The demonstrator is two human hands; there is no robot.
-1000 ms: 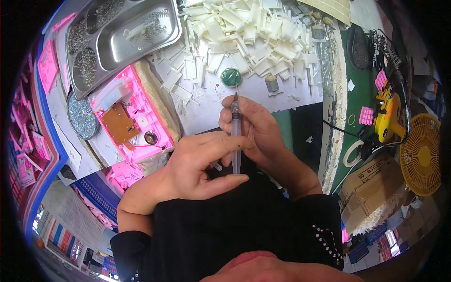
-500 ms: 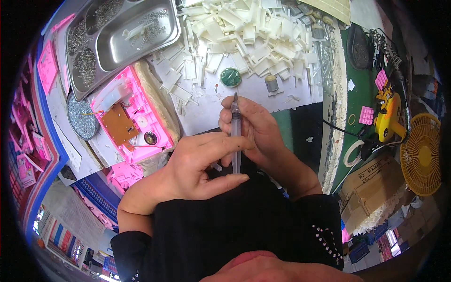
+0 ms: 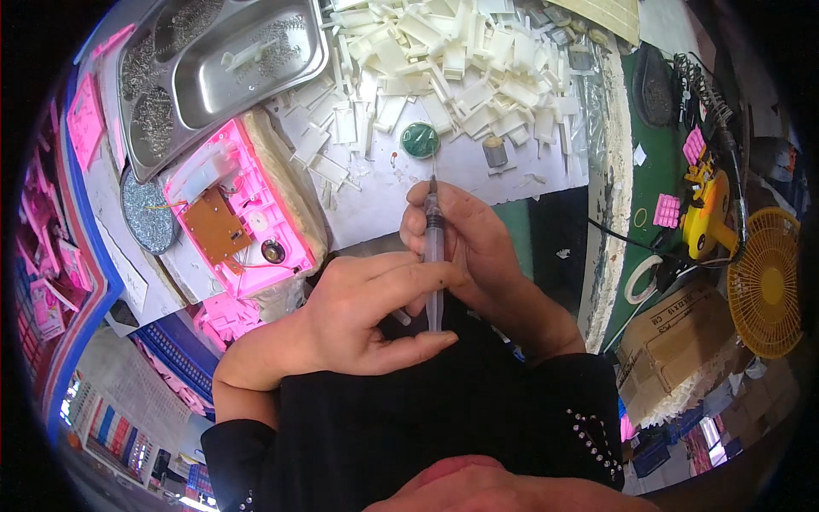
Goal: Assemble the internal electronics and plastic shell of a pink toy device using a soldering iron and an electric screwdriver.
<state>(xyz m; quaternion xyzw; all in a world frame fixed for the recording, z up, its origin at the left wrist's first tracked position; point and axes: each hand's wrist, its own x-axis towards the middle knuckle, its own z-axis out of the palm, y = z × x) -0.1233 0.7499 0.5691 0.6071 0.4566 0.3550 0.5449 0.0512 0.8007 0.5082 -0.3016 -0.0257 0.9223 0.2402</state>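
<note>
A clear plastic syringe (image 3: 434, 240) is held upright in the picture, its thin needle pointing away from me toward a small round green dish (image 3: 420, 140). My right hand (image 3: 473, 235) is closed around the front of the barrel. My left hand (image 3: 363, 311) grips the rear part, with its index finger across the barrel and its thumb by the plunger end. A small clear tube-like piece (image 3: 400, 317) shows under my left hand; what it belongs to is hidden. Beyond the dish lies a heap of white plastic parts (image 3: 452, 60).
At left stand a steel compartment tray (image 3: 243, 96) of small springs, a round tin of metal bits (image 3: 148, 212) and a pink housing with a brown circuit board (image 3: 217, 229). A grey cylinder (image 3: 494, 152) lies near the heap. At right are a yellow fan (image 3: 771, 282) and a cardboard box (image 3: 674, 337).
The syringe has shifted slightly toward me and to the right. My left thumb and the plunger end sit lower, and the rear of the syringe looks drawn out farther.
</note>
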